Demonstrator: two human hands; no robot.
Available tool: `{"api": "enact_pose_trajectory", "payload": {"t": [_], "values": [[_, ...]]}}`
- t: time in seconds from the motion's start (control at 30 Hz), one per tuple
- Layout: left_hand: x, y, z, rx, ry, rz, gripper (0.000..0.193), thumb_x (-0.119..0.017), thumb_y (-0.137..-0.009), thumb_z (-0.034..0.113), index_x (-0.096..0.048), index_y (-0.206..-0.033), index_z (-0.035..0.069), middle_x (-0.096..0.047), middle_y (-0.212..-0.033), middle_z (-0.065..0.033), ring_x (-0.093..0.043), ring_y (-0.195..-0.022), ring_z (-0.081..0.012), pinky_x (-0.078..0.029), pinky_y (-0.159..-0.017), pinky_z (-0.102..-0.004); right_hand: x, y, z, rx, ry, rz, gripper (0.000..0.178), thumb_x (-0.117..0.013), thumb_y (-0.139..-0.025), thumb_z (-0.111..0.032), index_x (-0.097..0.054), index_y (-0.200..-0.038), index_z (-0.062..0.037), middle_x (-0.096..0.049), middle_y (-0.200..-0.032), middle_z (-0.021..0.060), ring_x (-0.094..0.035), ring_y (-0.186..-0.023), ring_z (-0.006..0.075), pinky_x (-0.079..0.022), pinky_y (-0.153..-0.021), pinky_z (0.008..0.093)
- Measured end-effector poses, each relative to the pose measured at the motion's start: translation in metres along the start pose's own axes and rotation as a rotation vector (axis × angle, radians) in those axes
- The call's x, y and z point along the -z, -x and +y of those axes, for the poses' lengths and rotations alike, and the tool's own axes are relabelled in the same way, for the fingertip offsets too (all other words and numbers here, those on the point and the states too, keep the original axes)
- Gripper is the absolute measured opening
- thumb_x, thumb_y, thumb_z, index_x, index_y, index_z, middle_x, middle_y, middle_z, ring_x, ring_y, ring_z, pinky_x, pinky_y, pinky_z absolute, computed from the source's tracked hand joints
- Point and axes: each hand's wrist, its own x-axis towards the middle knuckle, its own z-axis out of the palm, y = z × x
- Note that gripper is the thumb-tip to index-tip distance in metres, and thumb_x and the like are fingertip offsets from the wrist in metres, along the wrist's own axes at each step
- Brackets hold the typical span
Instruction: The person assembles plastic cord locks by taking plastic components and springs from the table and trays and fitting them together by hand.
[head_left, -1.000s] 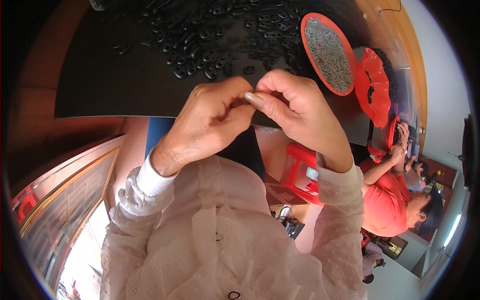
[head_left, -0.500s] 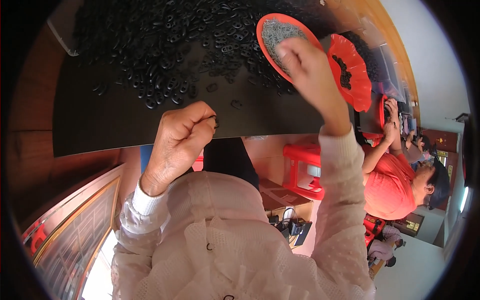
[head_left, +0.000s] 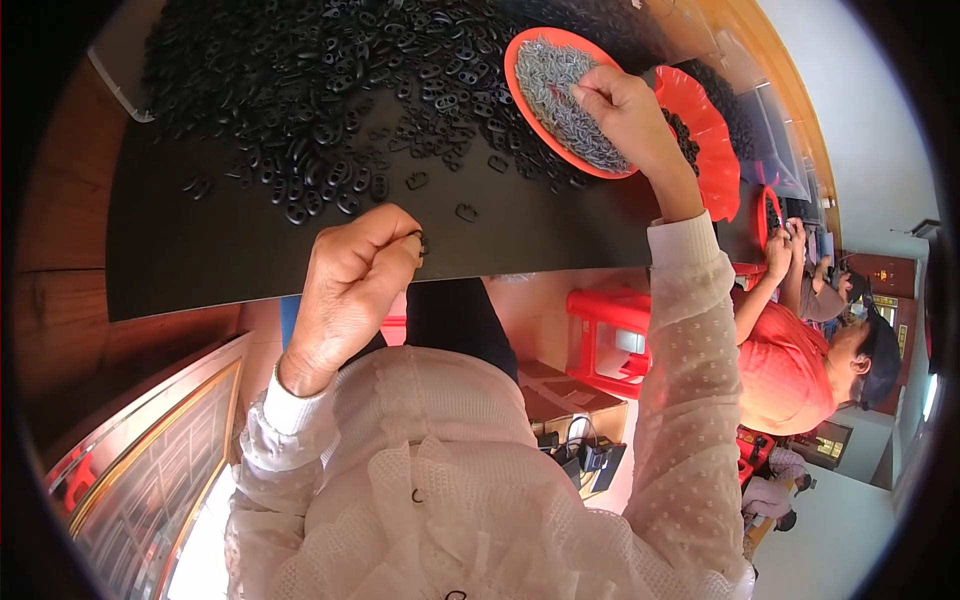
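My left hand [head_left: 348, 285] is closed in a fist just above the front edge of the dark table. A small black plastic part [head_left: 422, 240] pokes out between its thumb and forefinger; most of it is hidden by the fingers. My right hand [head_left: 637, 122] reaches over a red-orange plate [head_left: 519, 97] heaped with small silvery metal pieces [head_left: 555, 85], like springs or pins. Its thumb and forefinger are pinched together at the heap, and whatever is between them is too small to make out.
A big pile of black oval plastic parts [head_left: 310, 90] covers the table's far side. A few loose black pieces [head_left: 466, 212] lie nearer me. Right of the plate is a wavy red dish [head_left: 712, 160] with dark bits. A person in red [head_left: 790, 370] works at the right, beside a red stool [head_left: 610, 330].
My right hand, blurred over the plate before, is now steady and pinching at its right side. The plate has shifted slightly left and down. My left hand keeps its grip, almost unmoved.
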Motion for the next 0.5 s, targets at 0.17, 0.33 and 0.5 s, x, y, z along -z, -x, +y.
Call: {"api": "enact_pose_trajectory", "payload": {"t": [0.17, 0.33, 0.5], "values": [[0.000, 0.001, 0.002, 0.048, 0.009, 0.027, 0.008, -0.052, -0.085, 0.000, -0.058, -0.080, -0.002, -0.052, -0.063, 0.0003, -0.045, -0.057, -0.0050, -0.037, -0.051, -0.0225, -0.002, 0.003, -0.014, 0.005, -0.037, -0.126, 0.015, -0.063, -0.089, -0.015, -0.060, -0.089, 0.0003, -0.053, -0.071, 0.0046, -0.050, -0.069, 0.0123, -0.043, -0.064, 0.0293], [-0.001, -0.001, 0.005, 0.072, -0.008, 0.011, 0.008, -0.052, -0.086, 0.000, -0.058, -0.081, -0.002, -0.051, -0.063, 0.0013, -0.044, -0.058, -0.0041, -0.036, -0.051, -0.0215, -0.005, 0.002, -0.006, 0.111, 0.048, -0.040, 0.019, -0.062, -0.087, -0.018, -0.060, -0.084, 0.0011, -0.058, -0.074, 0.0191, -0.056, -0.068, 0.0331, -0.044, -0.062, 0.0384], [-0.003, -0.003, 0.022, 0.145, 0.000, 0.019, 0.009, -0.051, -0.088, 0.001, -0.058, -0.082, -0.002, -0.050, -0.063, 0.0022, -0.043, -0.059, -0.0034, -0.035, -0.052, -0.0210, -0.002, 0.006, -0.005, 0.041, 0.085, 0.024, 0.019, -0.062, -0.091, -0.017, -0.061, -0.090, 0.0014, -0.055, -0.069, 0.0075, -0.047, -0.060, 0.0148, -0.042, -0.059, 0.0306]]}}
